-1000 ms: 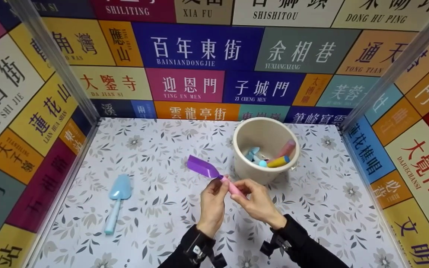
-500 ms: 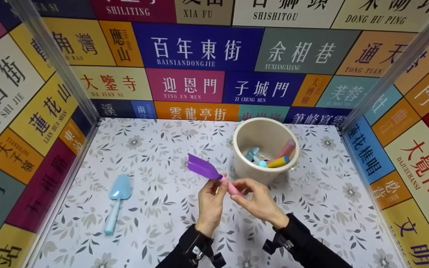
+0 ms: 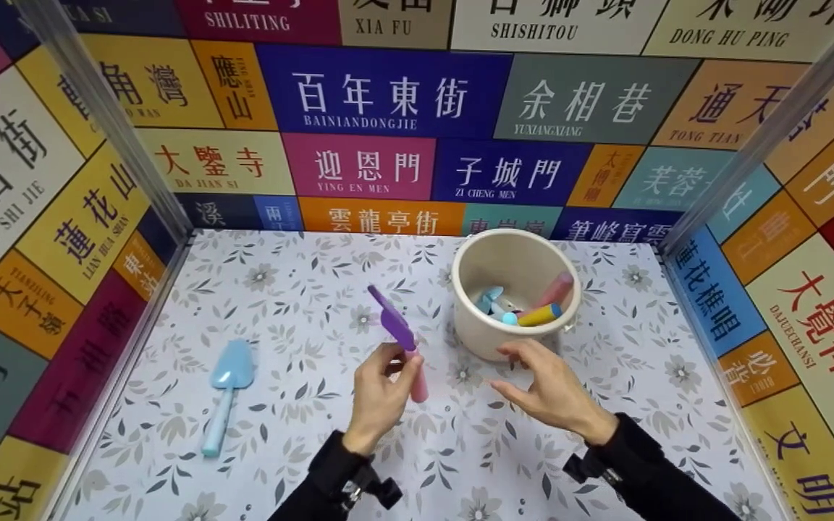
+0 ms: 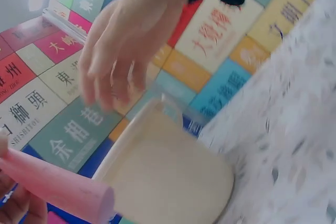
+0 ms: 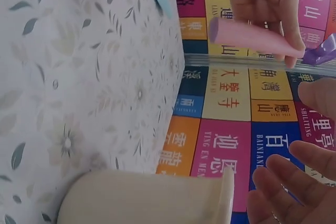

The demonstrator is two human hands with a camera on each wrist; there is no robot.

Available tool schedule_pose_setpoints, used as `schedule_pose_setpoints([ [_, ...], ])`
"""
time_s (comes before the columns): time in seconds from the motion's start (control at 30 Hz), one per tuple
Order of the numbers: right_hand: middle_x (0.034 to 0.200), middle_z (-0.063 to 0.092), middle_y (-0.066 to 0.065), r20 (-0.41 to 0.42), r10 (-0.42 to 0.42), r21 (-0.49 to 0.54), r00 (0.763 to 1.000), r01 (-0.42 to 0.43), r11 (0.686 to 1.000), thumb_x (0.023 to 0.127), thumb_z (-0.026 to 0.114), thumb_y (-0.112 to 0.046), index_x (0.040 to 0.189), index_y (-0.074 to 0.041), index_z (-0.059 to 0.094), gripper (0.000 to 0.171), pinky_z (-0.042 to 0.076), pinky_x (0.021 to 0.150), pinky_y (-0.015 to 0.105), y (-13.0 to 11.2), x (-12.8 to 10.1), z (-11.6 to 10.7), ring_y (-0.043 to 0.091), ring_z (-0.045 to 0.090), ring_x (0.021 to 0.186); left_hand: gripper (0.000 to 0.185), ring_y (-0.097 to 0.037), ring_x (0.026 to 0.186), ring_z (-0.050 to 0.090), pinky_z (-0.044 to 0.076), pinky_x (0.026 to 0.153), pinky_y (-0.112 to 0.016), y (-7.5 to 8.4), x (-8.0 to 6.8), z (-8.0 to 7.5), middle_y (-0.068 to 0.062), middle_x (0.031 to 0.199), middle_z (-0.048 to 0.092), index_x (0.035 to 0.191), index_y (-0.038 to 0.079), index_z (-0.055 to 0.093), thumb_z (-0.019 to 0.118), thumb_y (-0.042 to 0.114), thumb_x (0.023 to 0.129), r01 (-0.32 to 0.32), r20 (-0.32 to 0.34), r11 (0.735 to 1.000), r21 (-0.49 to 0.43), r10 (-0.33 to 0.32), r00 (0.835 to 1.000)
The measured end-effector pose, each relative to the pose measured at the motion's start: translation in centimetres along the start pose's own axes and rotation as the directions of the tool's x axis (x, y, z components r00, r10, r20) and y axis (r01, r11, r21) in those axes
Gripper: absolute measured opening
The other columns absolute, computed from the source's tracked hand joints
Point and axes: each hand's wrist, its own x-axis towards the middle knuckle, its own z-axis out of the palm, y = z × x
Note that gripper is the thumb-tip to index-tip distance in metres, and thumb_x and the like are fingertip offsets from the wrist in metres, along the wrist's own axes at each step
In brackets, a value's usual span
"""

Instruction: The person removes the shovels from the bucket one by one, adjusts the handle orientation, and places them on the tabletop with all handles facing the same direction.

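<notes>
A: What does the left hand [image 3: 381, 383] do?

B: Its fingers are curled around the pink handle of the purple shovel [image 3: 397, 329]. The hand holds it up above the middle of the bench [image 3: 301, 304], with the purple blade pointing up and toward the far edge and the handle end hanging down below the fingers.

A: And the right hand [image 3: 551, 387]?

B: It is empty. The fingers are spread and relaxed, and it hovers apart from the shovel, just in front of the cream bucket [image 3: 515, 293]. I cannot tell if a fingertip touches the bucket wall.

A: What could go wrong?

B: I think the grip is the weak point. Only a few fingers pinch the handle, and the heavy blade is on top, so the shovel could turn or slip out and fall on the bench. Also, the right hand is very near the bucket; a careless move could push it or tip it over.

A: What is around them?

B: The bucket stands near the far right corner, with several coloured toy tools [image 3: 540, 307] inside. A light blue shovel [image 3: 225, 391] lies flat near the left edge, well apart from both hands.
</notes>
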Motion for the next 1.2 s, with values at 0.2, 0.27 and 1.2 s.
schedule_pose_setpoints([
  [0.2,0.115,0.07,0.009,0.046,-0.02,-0.151,0.999,0.027,0.988,0.078,0.092,-0.014,0.124,-0.003,0.068,0.052,0.062,0.079,0.037,0.7,-1.2,-1.7,0.02,0.069,0.095,0.015,-0.023,0.074,0.073,0.065,0.069,-0.033,-1.0,0.0,-2.8,-0.01,0.087,0.074,0.103,-0.004,0.075,0.08,-0.001,0.088,-0.175,0.039,0.955,0.24,0.17,0.985],
  [0.27,0.114,0.07,0.009,0.062,-0.035,-0.199,0.997,0.047,0.979,0.078,0.093,-0.017,0.123,-0.003,0.069,0.053,0.062,0.079,0.037,1.0,-1.6,-2.0,0.021,0.069,0.095,0.017,-0.02,0.071,0.07,0.063,0.066,-0.031,-1.3,-0.1,-3.6,-0.009,0.086,0.073,0.102,-0.005,0.076,0.081,-0.001,0.087,-0.229,0.061,0.921,0.316,0.221,0.973],
  [1.2,0.102,0.072,0.008,0.133,-0.027,-0.531,0.991,0.094,0.842,0.072,0.096,-0.032,0.115,-0.007,0.071,0.054,0.059,0.068,0.041,4.6,-7.5,-2.5,0.028,0.07,0.084,0.032,-0.029,0.06,0.06,0.053,0.055,-0.047,-6.3,-1.1,-12.9,-0.012,0.069,0.061,0.066,0.009,0.055,0.073,0.008,0.092,0.138,0.091,0.674,0.725,-0.293,0.952],
])
